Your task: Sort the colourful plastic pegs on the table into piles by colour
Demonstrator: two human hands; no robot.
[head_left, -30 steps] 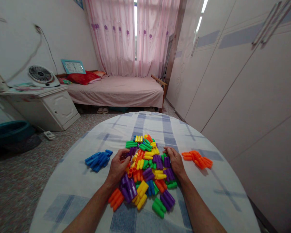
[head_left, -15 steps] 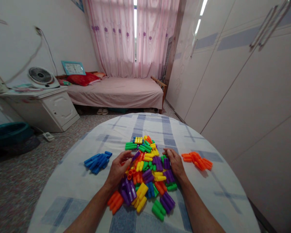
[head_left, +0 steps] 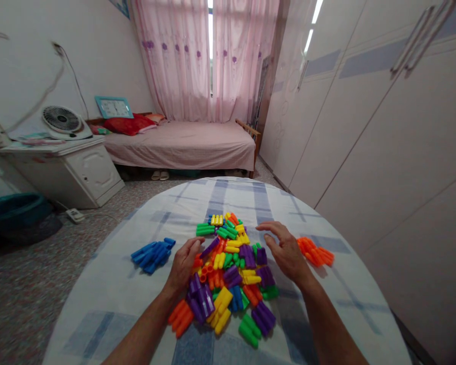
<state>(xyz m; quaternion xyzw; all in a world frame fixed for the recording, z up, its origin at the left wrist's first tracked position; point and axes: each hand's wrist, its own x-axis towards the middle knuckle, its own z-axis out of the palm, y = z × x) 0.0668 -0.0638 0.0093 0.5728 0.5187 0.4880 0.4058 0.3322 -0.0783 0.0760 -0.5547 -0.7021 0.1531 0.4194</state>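
A mixed pile of plastic tube-shaped building pieces (head_left: 233, 276) in purple, yellow, green, orange and blue lies on the table between my hands. At the pile's left edge is my left hand (head_left: 184, 262), its fingers loosely bent and nothing visibly gripped. Close to its fingertips are a purple piece (head_left: 210, 248) and some orange ones. My right hand (head_left: 287, 248) hovers to the right of the pile, fingers spread and holding nothing. A separate group of blue pieces (head_left: 152, 256) sits left of my left hand. Orange pieces (head_left: 317, 252) lie beyond my right hand, partly covered by it.
The round table wears a white and blue checked cloth (head_left: 110, 284). Behind it stands a bed (head_left: 182, 144) below pink curtains. A white cabinet with a fan (head_left: 63, 120) is at the left, near a teal bin (head_left: 17, 210). Tall wardrobe doors (head_left: 365, 126) line the right.
My right hand has moved right, away from the pile towards the orange group, its fingers spreading. My left hand has drawn back slightly from the purple piece, which now shows more fully.
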